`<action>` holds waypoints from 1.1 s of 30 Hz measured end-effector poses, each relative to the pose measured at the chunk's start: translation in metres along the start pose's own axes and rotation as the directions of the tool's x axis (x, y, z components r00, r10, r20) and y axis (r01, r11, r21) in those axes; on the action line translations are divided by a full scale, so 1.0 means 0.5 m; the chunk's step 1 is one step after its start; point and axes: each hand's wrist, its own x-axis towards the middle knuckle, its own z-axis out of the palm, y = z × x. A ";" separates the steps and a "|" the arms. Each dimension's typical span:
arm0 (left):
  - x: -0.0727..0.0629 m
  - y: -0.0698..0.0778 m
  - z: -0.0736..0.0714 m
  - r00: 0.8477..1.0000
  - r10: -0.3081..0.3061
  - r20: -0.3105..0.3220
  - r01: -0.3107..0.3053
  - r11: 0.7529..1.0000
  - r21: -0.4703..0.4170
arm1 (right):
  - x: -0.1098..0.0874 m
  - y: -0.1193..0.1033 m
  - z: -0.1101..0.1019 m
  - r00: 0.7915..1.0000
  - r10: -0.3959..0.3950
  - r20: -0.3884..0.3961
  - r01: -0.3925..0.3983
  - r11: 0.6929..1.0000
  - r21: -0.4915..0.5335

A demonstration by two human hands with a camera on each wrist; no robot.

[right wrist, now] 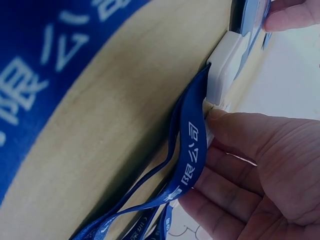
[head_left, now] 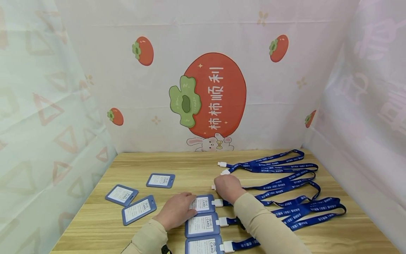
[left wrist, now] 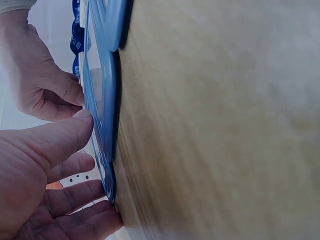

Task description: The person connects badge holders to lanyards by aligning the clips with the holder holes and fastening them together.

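My left hand (head_left: 177, 210) holds the left end of a blue ID badge holder (head_left: 207, 204), thumb near its front edge and fingers at its far edge. That holder is joined to a white lanyard clip (head_left: 217, 203). My right hand (head_left: 229, 188) is just beyond it, thumb and fingers curled at another lanyard's white clip (head_left: 213, 187); the hand hides most of the grip. In the right wrist view, a blue lanyard strap (right wrist: 187, 155) passes beside my fingers. Nearer me lie a second badge holder (head_left: 200, 225) and a third (head_left: 203, 246), each with a clip and strap attached.
Loose badge holders lie at the left: one (head_left: 160, 180) farther back, one (head_left: 121, 194) at the far left, one (head_left: 139, 210) nearer. Blue lanyards (head_left: 272, 165) spread over the right of the wooden table (head_left: 177, 162). Printed cloth walls (head_left: 127, 88) stand around it.
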 end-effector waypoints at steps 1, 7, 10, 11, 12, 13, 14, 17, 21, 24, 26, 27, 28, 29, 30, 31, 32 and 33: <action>0.000 0.000 0.000 1.000 0.001 0.000 -0.001 1.000 0.000 | -0.001 -0.001 0.000 1.000 -0.002 -0.003 0.002 1.000 -0.005; -0.001 0.000 0.000 1.000 0.012 -0.006 -0.012 1.000 0.002 | -0.003 -0.008 -0.004 1.000 -0.008 -0.010 0.008 1.000 -0.015; -0.002 0.000 -0.001 1.000 0.017 -0.011 -0.017 1.000 0.003 | -0.004 -0.011 -0.006 1.000 -0.006 -0.004 0.006 1.000 -0.008; -0.002 0.000 -0.001 1.000 0.017 -0.011 -0.017 1.000 0.004 | -0.004 -0.012 -0.007 1.000 -0.006 -0.001 0.006 1.000 -0.006; -0.002 0.000 -0.001 1.000 0.018 -0.011 -0.018 1.000 0.005 | -0.004 -0.013 -0.007 1.000 -0.005 0.001 0.005 1.000 -0.004; -0.003 0.000 -0.001 1.000 0.018 -0.011 -0.018 1.000 0.005 | -0.004 -0.014 -0.008 1.000 -0.004 0.003 0.004 1.000 0.001; -0.003 0.000 -0.001 1.000 0.017 -0.010 -0.017 1.000 0.004 | -0.004 -0.014 -0.008 1.000 -0.002 0.006 0.002 1.000 0.004; -0.004 0.001 -0.002 1.000 0.015 -0.008 -0.015 1.000 0.002 | -0.004 -0.015 -0.007 1.000 0.003 0.011 -0.003 1.000 0.006; -0.004 0.001 -0.003 1.000 0.014 -0.008 -0.014 1.000 -0.001 | -0.002 -0.014 -0.006 1.000 0.007 0.017 -0.007 1.000 0.005; -0.005 0.001 -0.004 1.000 0.012 -0.010 -0.012 1.000 -0.007 | -0.002 -0.015 -0.005 1.000 0.004 0.019 -0.004 1.000 0.000; -0.005 0.001 -0.004 1.000 0.010 -0.012 -0.010 1.000 -0.013 | -0.001 -0.015 -0.004 1.000 -0.001 0.019 0.001 1.000 -0.004; -0.006 0.001 -0.004 1.000 0.008 -0.013 -0.008 1.000 -0.016 | 0.000 -0.016 -0.004 1.000 -0.003 0.019 0.003 1.000 -0.006; -0.007 0.002 -0.005 1.000 0.007 -0.015 -0.007 1.000 -0.017 | 0.000 -0.016 -0.004 1.000 -0.004 0.018 0.004 1.000 -0.007; -0.009 0.001 -0.005 1.000 0.004 -0.017 -0.005 1.000 -0.021 | 0.000 -0.016 -0.003 1.000 -0.005 0.017 0.005 1.000 -0.008; -0.009 0.001 -0.006 1.000 0.002 -0.018 -0.002 1.000 -0.024 | 0.001 -0.016 -0.003 1.000 -0.006 0.018 0.006 1.000 -0.007; -0.011 0.001 -0.006 1.000 0.000 -0.021 0.000 1.000 -0.025 | 0.001 -0.016 -0.003 1.000 -0.006 0.017 0.006 1.000 -0.006; -0.012 0.000 -0.006 1.000 -0.005 -0.023 0.004 1.000 -0.026 | 0.001 -0.016 -0.002 1.000 -0.005 0.018 0.005 1.000 -0.005; -0.014 0.000 -0.007 1.000 -0.010 -0.027 0.009 1.000 -0.027 | 0.001 -0.016 -0.002 1.000 -0.005 0.019 0.005 1.000 -0.004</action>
